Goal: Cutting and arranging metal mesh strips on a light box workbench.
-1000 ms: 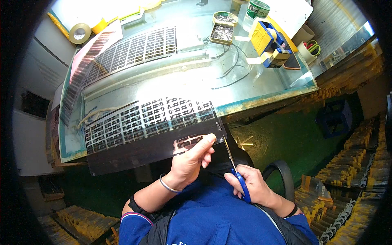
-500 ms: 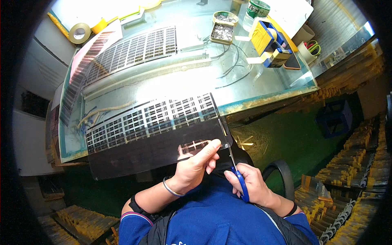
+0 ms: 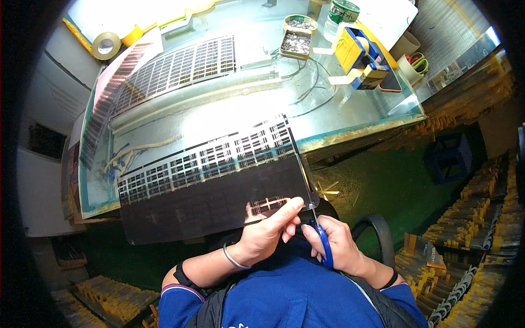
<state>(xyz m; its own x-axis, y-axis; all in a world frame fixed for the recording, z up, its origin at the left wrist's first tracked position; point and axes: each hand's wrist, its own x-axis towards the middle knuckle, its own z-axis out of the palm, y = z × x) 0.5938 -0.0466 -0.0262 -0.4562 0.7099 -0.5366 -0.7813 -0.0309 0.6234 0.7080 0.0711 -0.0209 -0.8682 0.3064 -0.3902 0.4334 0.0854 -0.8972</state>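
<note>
A large film sheet [image 3: 186, 213] with a dark grid pattern lies partly over the glass table's near edge and hangs toward me. My left hand [image 3: 268, 229] pinches its near right corner between thumb and fingers. Through a see-through patch by the thumb, part of this hand shows. My right hand [image 3: 342, 246] grips blue-handled scissors [image 3: 325, 243], fingers through the handle loops. Their blades point away from me along the sheet's right edge. How far apart the blades are is hard to make out.
The lit glass table [image 3: 355, 126] carries another gridded film [image 3: 180, 68], a tape roll [image 3: 106, 46], a tape dispenser [image 3: 361, 54] and a tin of small bits [image 3: 296, 44]. Scissors stand in a cup [image 3: 410, 70] at right. A dark chair arm [image 3: 380, 235] curves beside my right forearm.
My left hand and the sheet's right corner have shifted toward me and slightly right, so the sheet reaches closer to the scissor handles. My right hand has hardly moved.
</note>
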